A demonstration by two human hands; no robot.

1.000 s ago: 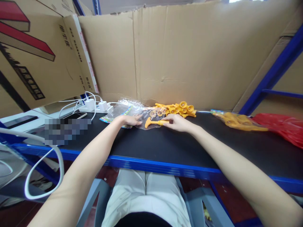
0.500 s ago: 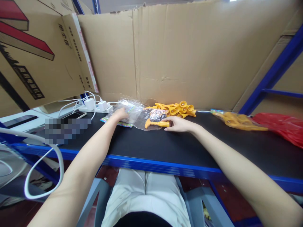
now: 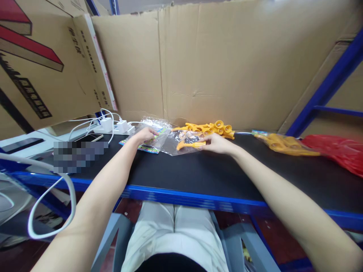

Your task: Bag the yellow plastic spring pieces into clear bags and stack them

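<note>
My right hand [image 3: 217, 143] grips the handle of an orange plastic toy [image 3: 189, 144] that lies inside a clear plastic bag [image 3: 177, 142] on the black tabletop [image 3: 215, 170]. My left hand [image 3: 146, 134] pinches the left end of the bag, over its colourful printed header card [image 3: 143, 147]. A heap of orange suction-cup toy pieces [image 3: 212, 129] lies just behind the bag, against the cardboard wall.
More clear bags [image 3: 154, 122] lie behind my left hand. A white power strip with chargers and cables [image 3: 113, 126] and a phone [image 3: 89, 138] sit at the left. A filled bag of orange toys [image 3: 283, 144] and a red plastic bag [image 3: 337, 153] lie at the right. Cardboard [image 3: 215, 64] walls the back.
My left hand has slid left and back along the bag to its header end. My right hand has lifted the orange toy slightly and pushed it further into the bag.
</note>
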